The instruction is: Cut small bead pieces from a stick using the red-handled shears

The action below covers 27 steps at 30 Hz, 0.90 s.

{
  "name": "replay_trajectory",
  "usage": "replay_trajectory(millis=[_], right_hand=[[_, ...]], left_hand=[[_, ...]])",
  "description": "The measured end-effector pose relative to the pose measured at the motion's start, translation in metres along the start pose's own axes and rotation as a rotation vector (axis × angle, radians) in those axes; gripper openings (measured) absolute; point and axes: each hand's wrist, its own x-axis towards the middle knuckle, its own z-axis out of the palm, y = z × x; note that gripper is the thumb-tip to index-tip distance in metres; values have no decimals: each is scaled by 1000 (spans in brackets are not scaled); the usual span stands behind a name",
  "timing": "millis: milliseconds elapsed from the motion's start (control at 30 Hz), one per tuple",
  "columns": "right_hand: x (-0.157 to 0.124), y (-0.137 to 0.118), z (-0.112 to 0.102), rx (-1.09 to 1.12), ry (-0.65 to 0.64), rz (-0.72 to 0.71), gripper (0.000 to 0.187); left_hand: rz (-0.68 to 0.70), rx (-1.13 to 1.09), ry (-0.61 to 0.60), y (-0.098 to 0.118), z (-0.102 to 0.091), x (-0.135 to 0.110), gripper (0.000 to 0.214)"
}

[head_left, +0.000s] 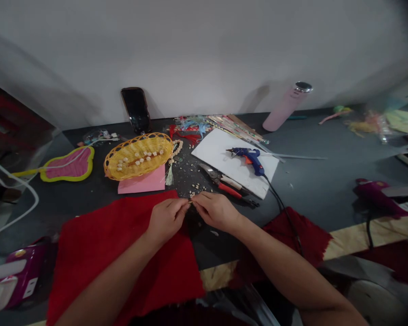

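My left hand and my right hand meet over the dark table, fingertips pinched together at a small item too tiny to name. The left one is above the edge of a red cloth. Just beyond my fingertips lie several small pale beads. Pliers with red handles rest close to my right hand, partly on a white board. On that board lies a blue glue gun. A yellow woven basket with small pale pieces in it stands beyond my left hand, overlapping pink paper.
A phone and a pink bottle stand near the wall. Patterned strips and tassels lie at the back. A yellow-rimmed pink fan is at left. The glue gun's black cord runs toward the front edge.
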Motion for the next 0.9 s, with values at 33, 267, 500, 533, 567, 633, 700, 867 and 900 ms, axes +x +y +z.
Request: replay_trajectory(millis=[33, 267, 500, 533, 567, 633, 700, 867, 900], right_hand=[[0, 0, 1, -1, 7, -3, 20], [0, -1, 8, 20, 22, -14, 18], [2, 1, 9, 157, 35, -22, 19], [2, 2, 8, 155, 35, -20, 19], [2, 4, 7, 143, 36, -12, 19], [1, 11, 1, 81, 48, 40, 21], [-1, 21, -7, -36, 91, 145, 23], [-9, 44, -30, -362, 115, 383, 23], [-10, 46, -32, -401, 98, 407, 24]], left_hand=[[-6, 17, -1, 0, 0, 0, 18], [-28, 61, -27, 3, -4, -3, 20], [-57, -73, -6, 1, -2, -1, 19], [-73, -99, -8, 2, -2, 0, 18], [-94, -131, -8, 3, -3, 1, 18], [-146, -211, -5, 4, -5, 2, 18], [-194, -295, 12, 5, -6, 2, 17], [-306, -471, 46, 1, -5, 2, 16], [-328, -498, 53, 0, -4, 2, 17]])
